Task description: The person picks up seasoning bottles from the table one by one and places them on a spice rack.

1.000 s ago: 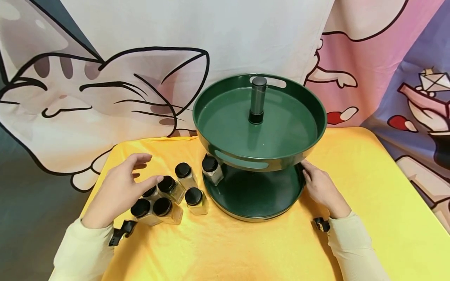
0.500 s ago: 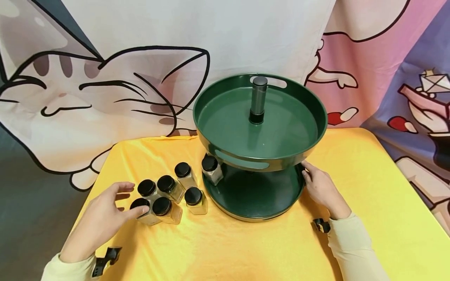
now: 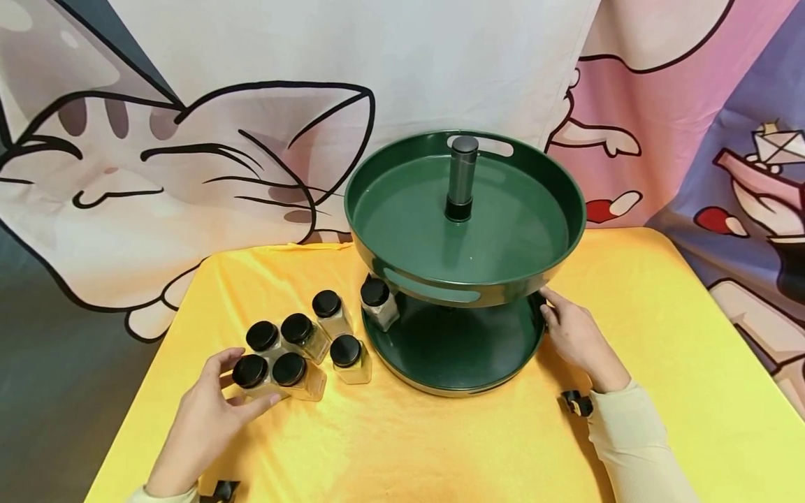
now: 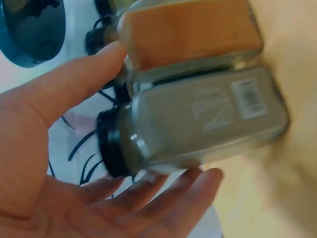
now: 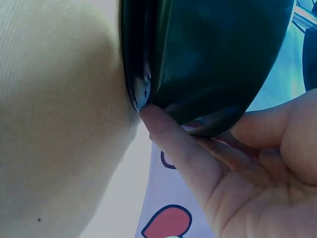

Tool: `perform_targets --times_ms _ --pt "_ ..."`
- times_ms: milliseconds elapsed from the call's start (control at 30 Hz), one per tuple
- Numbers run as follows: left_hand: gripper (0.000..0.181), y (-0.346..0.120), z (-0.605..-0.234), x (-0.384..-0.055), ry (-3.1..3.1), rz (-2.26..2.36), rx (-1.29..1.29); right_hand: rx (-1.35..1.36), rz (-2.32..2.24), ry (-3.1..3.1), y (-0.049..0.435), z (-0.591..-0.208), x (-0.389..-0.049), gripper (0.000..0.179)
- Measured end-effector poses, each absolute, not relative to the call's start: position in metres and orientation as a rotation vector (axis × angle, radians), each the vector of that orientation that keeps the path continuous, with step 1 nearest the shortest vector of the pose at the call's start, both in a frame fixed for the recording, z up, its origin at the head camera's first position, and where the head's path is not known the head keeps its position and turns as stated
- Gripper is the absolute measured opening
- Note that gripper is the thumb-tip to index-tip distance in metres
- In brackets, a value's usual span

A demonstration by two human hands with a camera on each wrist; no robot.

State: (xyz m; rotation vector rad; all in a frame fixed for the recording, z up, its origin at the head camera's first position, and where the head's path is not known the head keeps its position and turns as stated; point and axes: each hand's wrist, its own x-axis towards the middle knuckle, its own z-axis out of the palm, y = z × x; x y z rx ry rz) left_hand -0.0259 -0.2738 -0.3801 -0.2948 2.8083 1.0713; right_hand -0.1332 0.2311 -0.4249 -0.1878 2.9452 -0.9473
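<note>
My left hand (image 3: 207,419) is around the front-left spice jar (image 3: 250,372), fingers on its far left side and thumb in front. In the left wrist view this black-capped jar (image 4: 198,124) holds grey-brown powder. The fingertips are close under it; the thumb stands apart, by a jar of orange powder (image 4: 193,34). My right hand (image 3: 575,339) holds the right edge of the lower tier of a green two-tier round tray (image 3: 465,356). In the right wrist view the fingers and thumb are on either side of the tray's edge (image 5: 208,64).
Several other black-capped jars (image 3: 306,339) stand close together left of the tray. One jar (image 3: 380,305) stands on the lower tier, at its left edge. The upper tier (image 3: 409,237) overhangs, with a central post (image 3: 462,178). A yellow cloth (image 3: 402,447) covers the table.
My left hand has drawn back toward the table's front left, then come in around the front-left jar. The right hand stays at the tray's edge, and the jars have not moved.
</note>
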Motion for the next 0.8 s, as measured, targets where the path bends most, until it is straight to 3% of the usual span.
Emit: perform_targets --times_ms 300,800 --pt "0.086 -0.266 -0.401 -0.023 3.046 1.049 -0.27 -0.174 -0.964 2.924 0.233 -0.423 -0.132 0.044" --pt "0.081 -0.266 -0.416 -0.023 3.146 1.012 -0.333 -0.167 -0.979 2.926 0.234 -0.422 -0.132 0.044"
